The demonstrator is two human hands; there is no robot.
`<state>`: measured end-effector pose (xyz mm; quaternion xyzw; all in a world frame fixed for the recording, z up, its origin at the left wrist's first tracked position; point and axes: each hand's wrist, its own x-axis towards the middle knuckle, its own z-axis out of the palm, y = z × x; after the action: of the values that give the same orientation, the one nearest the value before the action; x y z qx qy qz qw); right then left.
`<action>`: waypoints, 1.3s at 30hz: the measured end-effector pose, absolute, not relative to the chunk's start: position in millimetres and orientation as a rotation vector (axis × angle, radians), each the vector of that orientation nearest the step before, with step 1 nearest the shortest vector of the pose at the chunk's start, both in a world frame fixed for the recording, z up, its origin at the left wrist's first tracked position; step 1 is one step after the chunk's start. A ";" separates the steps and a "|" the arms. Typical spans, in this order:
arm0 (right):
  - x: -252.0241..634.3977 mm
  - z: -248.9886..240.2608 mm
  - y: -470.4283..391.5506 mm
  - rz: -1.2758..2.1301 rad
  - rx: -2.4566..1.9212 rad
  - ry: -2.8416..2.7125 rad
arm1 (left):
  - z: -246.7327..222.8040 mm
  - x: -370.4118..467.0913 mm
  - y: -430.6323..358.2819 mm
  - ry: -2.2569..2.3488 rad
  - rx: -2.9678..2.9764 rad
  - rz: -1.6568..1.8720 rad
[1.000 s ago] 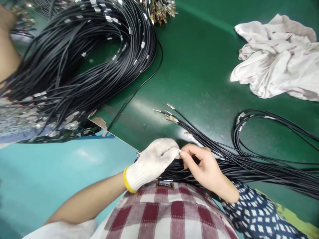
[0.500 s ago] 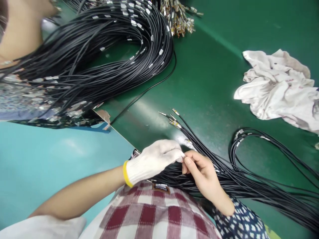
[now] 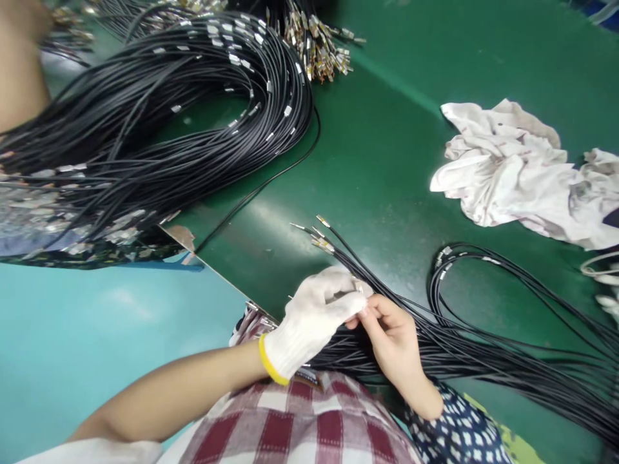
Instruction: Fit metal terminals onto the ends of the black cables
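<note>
My left hand [image 3: 322, 316], in a white knitted glove with a yellow cuff, is closed with thumb and fingers pinched together. Its fingertips meet those of my bare right hand [image 3: 394, 332], which is closed in a pinch as well. What sits between the fingertips is too small and too covered to make out. A small metal end piece [image 3: 358, 285] shows at the gloved fingers. Below and behind both hands runs a bundle of thin black cables [image 3: 454, 348]. Several of its metal-tipped ends [image 3: 322, 241] lie on the table beyond my left hand.
A large coil of black cables [image 3: 285, 138] with white tags fills the far left, by another person's arm [image 3: 19, 71]. Metal-tipped cable ends [image 3: 322, 55] lie at the back. Crumpled white gloves [image 3: 503, 167] rest at right on the green table [image 3: 377, 161]. A cable loop [image 3: 435, 283] lies nearer.
My left hand has turned and its thumb now stands apart from the curled fingers behind it. The fingertips of both hands remain together. The whole view has shifted slightly.
</note>
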<state>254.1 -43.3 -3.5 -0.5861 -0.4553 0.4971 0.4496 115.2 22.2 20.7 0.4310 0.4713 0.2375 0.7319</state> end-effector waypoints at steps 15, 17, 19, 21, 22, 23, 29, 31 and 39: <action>251.9 -5.7 -47.5 1.302 -1.377 -1.009 | 16.0 128.9 19.2 1.174 1.011 0.492; 251.8 -5.4 -47.7 1.309 -1.369 -0.991 | 18.1 130.2 21.3 1.187 1.038 0.482; 251.8 -5.6 -47.7 1.312 -1.365 -0.986 | 19.8 131.1 22.7 1.184 1.046 0.476; 251.8 -6.4 -47.3 1.313 -1.362 -0.989 | 20.8 131.8 23.0 1.176 1.042 0.474; 251.8 -6.8 -47.1 1.311 -1.363 -0.991 | 21.1 132.1 22.8 1.174 1.039 0.470; 251.8 -7.3 -47.0 1.309 -1.364 -0.992 | 21.2 132.2 22.5 1.176 1.038 0.466; 251.3 -7.3 -46.3 1.306 -1.367 -0.993 | 21.1 131.1 21.4 1.180 1.082 0.466; 251.3 -6.9 -46.3 1.307 -1.362 -0.996 | 21.6 130.8 22.1 1.181 1.112 0.466; 250.4 -7.9 -47.9 1.321 -1.340 -0.968 | 22.7 132.0 22.7 1.196 1.129 0.470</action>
<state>250.4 -47.9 -7.9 -0.5519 -0.3988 0.5439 0.4904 132.0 22.7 22.7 0.4981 0.5278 0.2076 0.6559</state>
